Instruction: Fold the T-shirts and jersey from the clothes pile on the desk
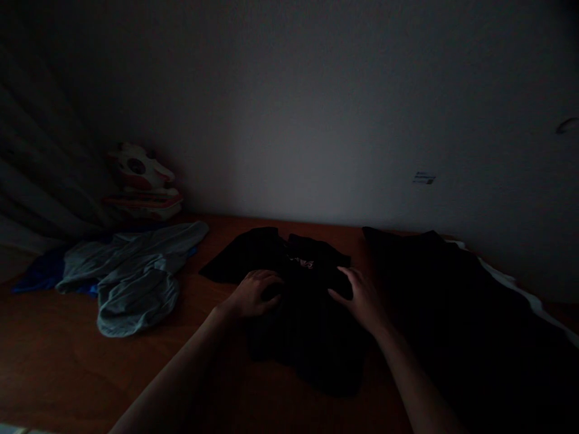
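A black short-sleeved shirt (307,325) with a small pale print near its collar lies spread and somewhat wrinkled in the middle of the wooden surface. My left hand (257,292) is at its left side, just below the left sleeve, thumb and fingers apart in a curve. On the opposite side, my right hand (359,296) is near the right sleeve, its thumb and index finger spread. Both hands appear to rest on or just above the cloth; dim light hides whether the fingertips touch it. No fabric shows pinched in either hand.
At left lies a crumpled grey garment (140,277) over a blue cloth (38,274). Large black cloth (461,313) with a white edge (511,280) covers the right. A white-and-red toy-like object (145,181) stands by the curtain (40,157). The wall (298,120) closes the back.
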A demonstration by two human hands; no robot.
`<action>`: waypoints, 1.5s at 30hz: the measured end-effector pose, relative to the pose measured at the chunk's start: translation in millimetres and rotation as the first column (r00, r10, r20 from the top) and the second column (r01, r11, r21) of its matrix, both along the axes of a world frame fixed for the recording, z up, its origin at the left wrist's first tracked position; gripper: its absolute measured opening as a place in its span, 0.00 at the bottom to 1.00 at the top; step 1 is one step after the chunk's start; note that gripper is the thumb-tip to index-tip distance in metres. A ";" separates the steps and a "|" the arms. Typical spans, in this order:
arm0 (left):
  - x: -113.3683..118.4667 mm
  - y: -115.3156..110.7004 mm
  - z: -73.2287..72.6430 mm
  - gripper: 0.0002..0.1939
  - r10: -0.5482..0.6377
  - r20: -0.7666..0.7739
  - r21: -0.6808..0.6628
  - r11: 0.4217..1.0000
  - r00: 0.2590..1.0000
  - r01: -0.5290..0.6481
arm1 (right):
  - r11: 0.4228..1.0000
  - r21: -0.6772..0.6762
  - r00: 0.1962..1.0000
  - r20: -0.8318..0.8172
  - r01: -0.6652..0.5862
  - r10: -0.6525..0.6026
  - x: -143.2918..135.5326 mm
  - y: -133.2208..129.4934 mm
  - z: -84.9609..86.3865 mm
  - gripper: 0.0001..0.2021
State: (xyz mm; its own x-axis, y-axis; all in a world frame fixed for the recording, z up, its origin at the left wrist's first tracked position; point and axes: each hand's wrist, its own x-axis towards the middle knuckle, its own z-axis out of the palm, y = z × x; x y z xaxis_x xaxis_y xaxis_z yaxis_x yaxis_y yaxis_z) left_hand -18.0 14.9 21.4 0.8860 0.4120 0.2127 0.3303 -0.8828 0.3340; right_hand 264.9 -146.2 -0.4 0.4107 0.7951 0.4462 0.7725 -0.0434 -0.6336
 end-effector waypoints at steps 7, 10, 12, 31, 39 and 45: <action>2.1 -1.9 6.8 0.12 0.245 -0.022 0.092 0.966 0.969 -0.242 | 0.979 -0.055 0.981 0.021 0.194 -0.193 12.6 2.4 -11.1 0.16; -2.0 5.5 6.4 0.14 0.586 0.031 0.009 0.810 0.810 -0.586 | 0.932 0.117 0.937 0.016 0.344 -0.348 25.5 1.2 -14.4 0.19; -6.4 13.2 4.4 0.15 0.729 0.076 -0.090 0.684 0.680 -0.724 | 0.902 0.167 0.911 0.041 0.399 -0.410 32.9 -0.2 -19.0 0.19; -40.6 -19.3 -10.3 0.15 0.230 0.148 -0.085 0.972 0.962 -0.220 | 0.966 -0.121 0.927 0.277 -0.229 0.254 -33.7 -89.3 -6.2 0.30; -57.5 17.8 67.8 0.20 0.627 0.431 -0.212 0.769 0.649 -0.603 | 0.986 -0.033 0.985 -0.047 0.165 -0.166 -2.5 -68.0 39.1 0.33; -92.2 22.2 111.7 0.27 0.639 0.290 -0.321 0.766 0.712 -0.557 | 0.983 -0.098 0.934 -0.311 0.153 -0.176 35.1 -77.5 85.3 0.33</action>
